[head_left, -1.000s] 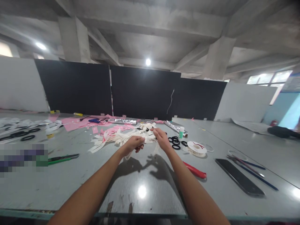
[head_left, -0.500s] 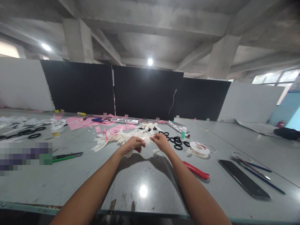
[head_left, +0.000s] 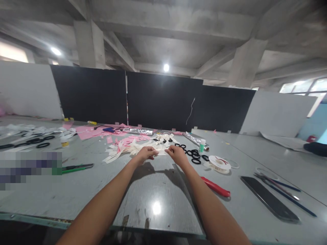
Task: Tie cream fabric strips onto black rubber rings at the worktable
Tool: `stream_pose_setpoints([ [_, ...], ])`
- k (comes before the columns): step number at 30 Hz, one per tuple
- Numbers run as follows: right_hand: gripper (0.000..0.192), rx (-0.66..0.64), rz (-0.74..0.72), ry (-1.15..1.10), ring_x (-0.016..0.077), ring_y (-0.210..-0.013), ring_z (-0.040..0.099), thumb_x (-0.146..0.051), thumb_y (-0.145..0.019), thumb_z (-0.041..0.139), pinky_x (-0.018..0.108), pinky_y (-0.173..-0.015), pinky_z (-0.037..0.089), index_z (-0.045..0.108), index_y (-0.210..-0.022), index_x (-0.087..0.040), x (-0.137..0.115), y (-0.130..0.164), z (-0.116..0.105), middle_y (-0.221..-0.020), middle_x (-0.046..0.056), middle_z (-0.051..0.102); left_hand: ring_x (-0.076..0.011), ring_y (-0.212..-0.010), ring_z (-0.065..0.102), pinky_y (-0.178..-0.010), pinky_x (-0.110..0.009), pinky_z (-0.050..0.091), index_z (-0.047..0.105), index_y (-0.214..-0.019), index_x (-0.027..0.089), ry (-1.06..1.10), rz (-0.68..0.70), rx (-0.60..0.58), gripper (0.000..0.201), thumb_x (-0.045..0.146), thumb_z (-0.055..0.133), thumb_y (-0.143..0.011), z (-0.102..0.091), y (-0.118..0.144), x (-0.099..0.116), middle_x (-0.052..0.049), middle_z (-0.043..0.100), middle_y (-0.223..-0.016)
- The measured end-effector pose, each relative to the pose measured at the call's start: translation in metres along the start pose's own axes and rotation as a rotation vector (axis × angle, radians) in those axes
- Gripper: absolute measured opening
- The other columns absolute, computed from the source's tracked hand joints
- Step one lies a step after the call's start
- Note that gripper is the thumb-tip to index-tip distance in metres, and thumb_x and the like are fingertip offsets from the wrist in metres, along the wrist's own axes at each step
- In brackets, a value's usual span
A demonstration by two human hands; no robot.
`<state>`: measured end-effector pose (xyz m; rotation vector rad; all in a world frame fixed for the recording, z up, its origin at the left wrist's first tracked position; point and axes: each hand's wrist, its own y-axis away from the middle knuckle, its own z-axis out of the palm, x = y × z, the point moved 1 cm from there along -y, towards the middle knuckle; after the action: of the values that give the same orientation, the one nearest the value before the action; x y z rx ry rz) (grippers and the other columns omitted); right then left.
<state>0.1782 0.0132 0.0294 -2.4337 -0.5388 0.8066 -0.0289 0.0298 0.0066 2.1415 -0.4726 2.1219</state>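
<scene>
Ribbon (head_left: pixel 161 152), pale and narrow, spans the small gap between two hands at the middle of the frame, just above the grey table (head_left: pixel 51 200). The left hand (head_left: pixel 146 155), a little left of centre, has thumb and fingers pinched on one end; the right hand (head_left: pixel 176 154), just right of centre, pinches the other end in the same way. Both forearms reach in from the bottom edge, and a dark shadow falls beneath the hands. Behind the left hand lies a loose heap of cream strips (head_left: pixel 112 157), with pink scraps (head_left: pixel 89 132) spreading to the left of and beyond it. Near the right hand, right of centre, sit black rings (head_left: pixel 195 154), several overlapping, next to a green-and-white stick (head_left: pixel 201 147) standing upright. Farther right is a white spool (head_left: pixel 216 160) with pale band wound on it. A red handle (head_left: pixel 217 188) shows beside the right forearm, and a black phone (head_left: pixel 268 197) lies at lower right. A green cutter (head_left: pixel 78 168) lies left of the left forearm. Black panels (head_left: pixel 163 100) stand across the back.
</scene>
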Motion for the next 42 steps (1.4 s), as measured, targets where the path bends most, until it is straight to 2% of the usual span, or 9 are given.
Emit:
stream_pose_setpoints([
  [8,0.028,-0.012,-0.017,0.064,0.0116,-0.054,0.046,-0.042,-0.084,0.055,0.022,-0.054,0.028,0.060,-0.067,-0.020,0.001,0.001,0.000,-0.057,-0.002,0.055,-0.0079,-0.057,0.051,-0.061,-0.024,0.046,0.050,-0.066,0.015,0.028,0.047,0.016,0.042,0.040,0.081,-0.054,0.001,0.001,-0.002,0.004,0.052,-0.061],
  [11,0.028,-0.012,-0.034,0.081,0.0117,-0.054,0.047,-0.042,-0.084,0.054,0.022,-0.054,0.028,0.060,-0.068,-0.020,0.002,0.002,0.000,-0.059,-0.002,0.056,-0.0093,-0.063,0.052,-0.062,-0.024,0.047,0.058,-0.075,0.014,-0.003,0.016,-0.070,0.041,0.041,0.080,-0.054,0.002,0.003,-0.002,0.002,0.055,-0.069],
  [14,0.027,-0.019,-0.042,0.099,0.0119,-0.054,0.047,-0.042,-0.084,0.055,0.022,-0.054,0.028,0.060,-0.068,-0.020,0.001,0.004,-0.001,-0.058,-0.002,0.056,-0.0089,-0.057,0.046,-0.060,-0.025,0.047,0.062,-0.071,0.013,-0.137,0.018,-0.156,0.039,0.049,0.073,-0.061,0.003,0.003,-0.003,0.002,0.051,-0.062],
  [19,0.028,-0.010,-0.031,0.077,0.0122,-0.054,0.046,-0.043,-0.084,0.054,0.022,-0.054,0.028,0.060,-0.068,-0.020,-0.001,0.003,-0.005,-0.058,-0.002,0.055,-0.0096,-0.054,0.045,-0.060,-0.025,0.045,0.063,-0.069,0.013,-0.195,0.059,-0.059,0.038,0.050,0.069,-0.064,-0.004,0.001,-0.003,0.003,0.047,-0.054],
  [23,0.027,-0.015,-0.030,0.060,0.0117,-0.053,0.045,-0.042,-0.084,0.053,0.022,-0.053,0.027,0.059,-0.068,-0.020,0.004,0.000,-0.006,-0.058,-0.002,0.055,-0.0082,-0.050,0.041,-0.053,-0.022,0.034,0.063,-0.065,0.013,-0.264,0.086,0.025,0.036,0.048,0.067,-0.066,-0.009,0.005,0.005,0.003,0.047,-0.050],
  [27,0.029,-0.002,-0.037,0.071,0.0119,-0.052,0.045,-0.043,-0.083,0.052,0.023,-0.052,0.027,0.059,-0.068,-0.020,0.009,-0.001,-0.004,-0.058,-0.002,0.055,-0.0081,-0.048,0.039,-0.051,-0.022,0.028,0.063,-0.063,0.013,-0.288,0.075,0.014,0.036,0.049,0.068,-0.064,-0.008,0.010,0.012,0.003,0.048,-0.049],
  [42,0.030,-0.020,-0.044,0.084,0.0133,-0.053,0.048,-0.045,-0.083,0.051,0.024,-0.053,0.028,0.059,-0.069,-0.020,0.006,-0.001,0.000,-0.058,0.000,0.057,-0.0091,-0.051,0.044,-0.054,-0.022,0.032,0.056,-0.062,0.015,-0.214,0.101,0.025,0.034,0.046,0.070,-0.061,-0.014,0.012,0.013,0.002,0.053,-0.052],
])
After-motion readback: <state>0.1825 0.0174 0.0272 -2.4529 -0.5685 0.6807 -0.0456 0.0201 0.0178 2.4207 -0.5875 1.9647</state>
